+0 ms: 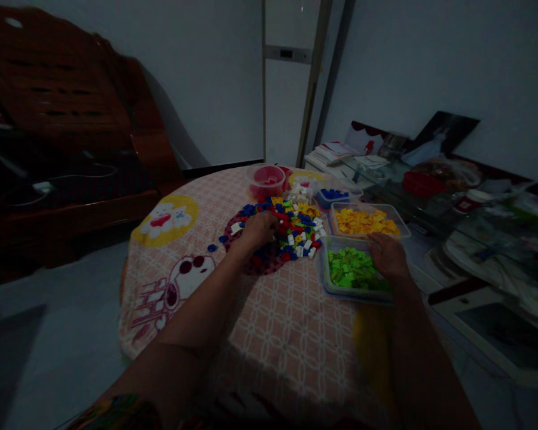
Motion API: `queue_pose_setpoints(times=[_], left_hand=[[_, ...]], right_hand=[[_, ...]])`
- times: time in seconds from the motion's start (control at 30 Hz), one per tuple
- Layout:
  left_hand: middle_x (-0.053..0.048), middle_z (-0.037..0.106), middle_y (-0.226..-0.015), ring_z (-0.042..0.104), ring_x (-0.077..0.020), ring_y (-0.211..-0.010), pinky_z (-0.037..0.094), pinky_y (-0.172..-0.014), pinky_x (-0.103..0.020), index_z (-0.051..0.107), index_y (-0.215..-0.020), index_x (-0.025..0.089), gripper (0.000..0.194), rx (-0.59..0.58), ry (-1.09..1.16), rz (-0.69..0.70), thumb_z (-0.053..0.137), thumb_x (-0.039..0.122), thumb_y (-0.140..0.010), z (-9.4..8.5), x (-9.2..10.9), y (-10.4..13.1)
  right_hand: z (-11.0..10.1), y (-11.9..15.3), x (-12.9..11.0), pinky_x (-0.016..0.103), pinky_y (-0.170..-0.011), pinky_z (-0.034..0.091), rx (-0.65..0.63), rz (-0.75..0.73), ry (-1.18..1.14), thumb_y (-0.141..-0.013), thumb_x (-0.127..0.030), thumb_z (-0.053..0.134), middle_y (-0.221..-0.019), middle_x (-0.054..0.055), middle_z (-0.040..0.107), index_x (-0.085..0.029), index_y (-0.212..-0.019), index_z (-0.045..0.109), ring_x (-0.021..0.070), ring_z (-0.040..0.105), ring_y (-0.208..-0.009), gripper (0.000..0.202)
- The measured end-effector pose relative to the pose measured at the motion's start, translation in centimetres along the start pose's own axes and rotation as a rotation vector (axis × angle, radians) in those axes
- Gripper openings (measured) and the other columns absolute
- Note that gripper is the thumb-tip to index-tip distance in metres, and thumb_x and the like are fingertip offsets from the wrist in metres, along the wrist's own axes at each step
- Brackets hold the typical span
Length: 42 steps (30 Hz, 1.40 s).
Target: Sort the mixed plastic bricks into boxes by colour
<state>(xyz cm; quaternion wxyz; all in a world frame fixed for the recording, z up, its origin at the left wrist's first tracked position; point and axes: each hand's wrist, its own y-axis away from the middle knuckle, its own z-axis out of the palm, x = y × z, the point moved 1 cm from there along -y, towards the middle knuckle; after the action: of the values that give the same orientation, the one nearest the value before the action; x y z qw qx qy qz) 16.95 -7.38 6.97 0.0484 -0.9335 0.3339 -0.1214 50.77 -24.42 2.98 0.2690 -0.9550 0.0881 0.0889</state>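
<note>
A mixed heap of small toy building bricks (291, 230) in red, blue, white, yellow and green lies on the table's far half. My left hand (259, 232) reaches into its left side, fingers curled down and closed among the bricks; whatever they grip is hidden. At the right, my right hand (389, 255) is over the right edge of a clear box of green bricks (352, 269). Its fingers point left, slightly apart, with no brick visible in them. Just behind is a clear box of yellow bricks (365, 222), close to those fingertips.
A box of blue bricks (335, 194) and a round tub with red pieces (267, 178) stand at the back. Two blue pieces (217, 243) lie left of the heap. A patterned cloth (291, 334) covers the round table. A cluttered glass shelf (390, 173) adjoins the right side.
</note>
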Motion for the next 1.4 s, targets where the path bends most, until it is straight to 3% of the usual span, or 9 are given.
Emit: queue_pose_setpoints(times=[0.1, 0.23, 0.47, 1.03, 1.27, 1.4], left_hand=[[-0.007, 0.072, -0.105, 0.066, -0.0214, -0.099, 0.049, -0.085, -0.027, 0.075, -0.094, 0.018, 0.023, -0.006, 0.042, 0.048, 0.058, 0.014, -0.078, -0.3, 0.3, -0.1], [-0.005, 0.074, -0.098, 0.066, -0.0193, -0.091, 0.049, -0.08, -0.025, 0.076, -0.093, 0.018, 0.024, -0.109, 0.074, 0.15, 0.058, 0.015, -0.079, -0.3, 1.7, 0.1], [-0.008, 0.074, -0.097, 0.067, -0.0203, -0.091, 0.048, -0.075, -0.024, 0.076, -0.094, 0.018, 0.028, -0.221, -0.039, 0.119, 0.057, 0.011, -0.075, 0.1, 2.6, 0.5], [-0.011, 0.074, -0.092, 0.068, -0.0215, -0.086, 0.049, -0.071, -0.025, 0.075, -0.09, 0.015, 0.023, -0.261, -0.098, 0.112, 0.056, 0.014, -0.077, 0.3, 3.2, 0.6], [-0.007, 0.075, -0.091, 0.067, -0.0197, -0.085, 0.046, -0.07, -0.024, 0.076, -0.091, 0.018, 0.022, -0.262, 0.021, 0.171, 0.062, 0.013, -0.074, 1.1, 2.3, 0.2], [-0.007, 0.074, -0.088, 0.066, -0.0181, -0.08, 0.045, -0.069, -0.024, 0.075, -0.088, 0.015, 0.018, -0.166, 0.17, 0.185, 0.063, 0.013, -0.075, 0.5, 2.4, 0.1]], right_hand=[[0.0, 0.0, -0.1, 0.052, -0.104, 0.048, 0.007, -0.001, 0.011, -0.088, -0.03, 0.043, -0.118, 0.018, 0.071, -0.014, -0.111, 0.071, 0.0312, 0.063, -0.115, 0.04], [0.1, 0.0, 0.0, 0.052, -0.102, 0.049, 0.019, 0.004, 0.012, -0.086, -0.03, 0.044, -0.117, 0.017, 0.071, -0.014, -0.109, 0.071, 0.0311, 0.064, -0.114, 0.039], [0.2, 0.0, 0.1, 0.053, -0.103, 0.048, 0.031, -0.002, 0.009, -0.085, -0.028, 0.045, -0.117, 0.017, 0.071, -0.015, -0.11, 0.071, 0.0325, 0.064, -0.114, 0.038], [0.1, -0.1, 0.3, 0.054, -0.103, 0.049, -0.004, -0.01, -0.001, -0.087, -0.027, 0.046, -0.117, 0.016, 0.071, -0.017, -0.11, 0.072, 0.0321, 0.064, -0.114, 0.036], [0.1, 0.0, 0.3, 0.056, -0.103, 0.048, -0.004, -0.019, 0.008, -0.088, -0.028, 0.045, -0.118, 0.019, 0.07, -0.014, -0.108, 0.072, 0.0335, 0.064, -0.115, 0.036], [0.2, 0.0, 0.4, 0.056, -0.103, 0.048, -0.008, -0.013, 0.004, -0.087, -0.027, 0.047, -0.119, 0.018, 0.071, -0.015, -0.108, 0.072, 0.0338, 0.064, -0.115, 0.034]])
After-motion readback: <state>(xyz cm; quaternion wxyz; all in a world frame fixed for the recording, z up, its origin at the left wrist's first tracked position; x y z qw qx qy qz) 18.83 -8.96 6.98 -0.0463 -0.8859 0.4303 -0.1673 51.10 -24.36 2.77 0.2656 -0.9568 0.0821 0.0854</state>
